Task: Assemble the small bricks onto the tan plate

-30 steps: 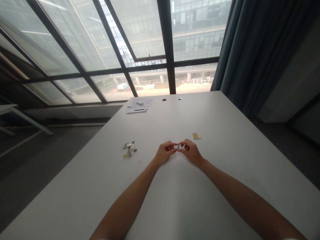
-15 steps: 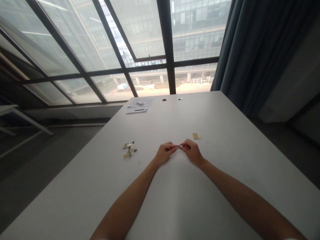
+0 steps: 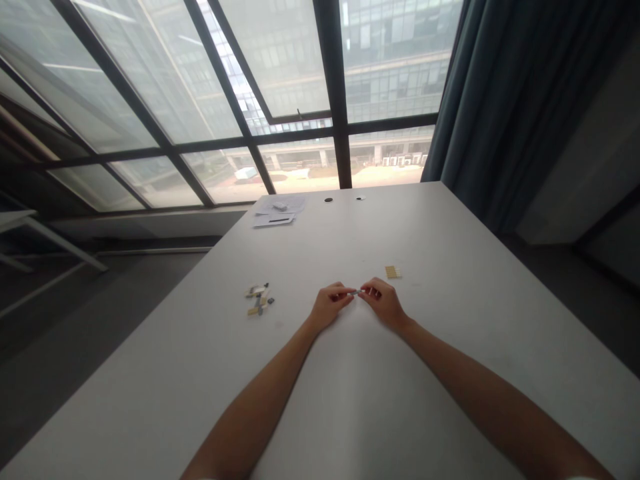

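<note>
My left hand (image 3: 332, 301) and my right hand (image 3: 382, 298) meet near the middle of the white table (image 3: 320, 387). Between their fingertips is a small grey piece (image 3: 355, 292), pinched from both sides; it looks like a toy building brick, though it is too small to make out fully. Just beyond my right hand lies a flat tan-and-white block of bricks (image 3: 393, 272). Off to the left of my left hand is a loose pile of small tan, white, grey and black bricks (image 3: 258, 301).
Sheets of paper (image 3: 274, 219) with a small white object (image 3: 280, 207) on them lie at the table's far left corner. Two round holes (image 3: 329, 200) are set near the far edge. Windows stand behind the table, and a dark blue curtain (image 3: 480, 113) hangs at the right.
The grey piece between my fingertips has turned slightly and now lies flatter. Both hands stay almost in place, and the loose bricks have not moved.
</note>
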Action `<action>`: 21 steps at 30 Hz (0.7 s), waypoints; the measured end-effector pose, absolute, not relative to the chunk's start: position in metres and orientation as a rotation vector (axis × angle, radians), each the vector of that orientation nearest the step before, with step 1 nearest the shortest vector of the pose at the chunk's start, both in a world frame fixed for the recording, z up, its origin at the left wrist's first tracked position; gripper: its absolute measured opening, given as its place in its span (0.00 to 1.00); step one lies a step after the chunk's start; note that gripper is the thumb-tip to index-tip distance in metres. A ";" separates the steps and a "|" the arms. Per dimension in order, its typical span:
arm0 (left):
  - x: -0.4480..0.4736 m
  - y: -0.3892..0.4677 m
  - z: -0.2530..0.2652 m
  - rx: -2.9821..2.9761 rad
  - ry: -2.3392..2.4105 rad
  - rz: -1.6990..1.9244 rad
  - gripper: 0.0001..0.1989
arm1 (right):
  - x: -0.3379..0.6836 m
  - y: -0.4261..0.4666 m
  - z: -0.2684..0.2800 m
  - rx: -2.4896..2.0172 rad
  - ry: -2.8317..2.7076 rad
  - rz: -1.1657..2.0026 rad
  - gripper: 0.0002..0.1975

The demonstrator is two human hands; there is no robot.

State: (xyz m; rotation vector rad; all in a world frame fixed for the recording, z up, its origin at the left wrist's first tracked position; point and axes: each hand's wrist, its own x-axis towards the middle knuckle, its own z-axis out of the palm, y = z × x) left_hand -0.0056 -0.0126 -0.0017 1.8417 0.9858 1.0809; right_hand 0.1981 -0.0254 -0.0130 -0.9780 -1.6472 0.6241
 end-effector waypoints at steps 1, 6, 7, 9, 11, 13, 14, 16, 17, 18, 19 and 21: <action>-0.006 -0.012 -0.002 1.844 0.986 1.078 0.13 | 0.198 -0.025 -0.013 -0.974 -1.654 0.623 0.05; -0.004 -0.012 -0.003 1.822 1.015 1.085 0.14 | 0.198 -0.026 -0.013 -0.962 -1.698 0.603 0.04; -0.004 -0.012 -0.003 1.811 1.025 1.088 0.14 | 0.198 -0.026 -0.013 -0.962 -1.697 0.601 0.04; -0.003 -0.011 -0.005 1.793 1.042 1.104 0.15 | 0.198 -0.027 -0.012 -0.960 -1.692 0.600 0.04; -0.002 -0.010 -0.008 1.776 1.053 1.133 0.15 | 0.199 -0.027 -0.011 -0.962 -1.690 0.598 0.04; -0.002 -0.008 -0.010 1.746 1.062 1.163 0.15 | 0.199 -0.026 -0.012 -0.967 -1.696 0.596 0.04; -0.002 -0.008 -0.011 1.727 1.070 1.173 0.16 | 0.199 -0.026 -0.012 -0.968 -1.701 0.596 0.04; -0.001 -0.006 -0.013 1.695 1.085 1.183 0.16 | 0.199 -0.025 -0.013 -0.969 -1.707 0.601 0.04; 0.000 -0.006 -0.013 1.690 1.092 1.184 0.16 | 0.199 -0.024 -0.014 -0.969 -1.709 0.605 0.04; 0.000 -0.006 -0.013 1.693 1.098 1.183 0.15 | 0.199 -0.023 -0.014 -0.970 -1.710 0.609 0.05; 0.001 -0.006 -0.013 1.701 1.104 1.184 0.15 | 0.199 -0.023 -0.015 -0.971 -1.709 0.611 0.05; 0.001 -0.006 -0.012 1.726 1.115 1.186 0.14 | 0.199 -0.022 -0.016 -0.974 -1.710 0.616 0.05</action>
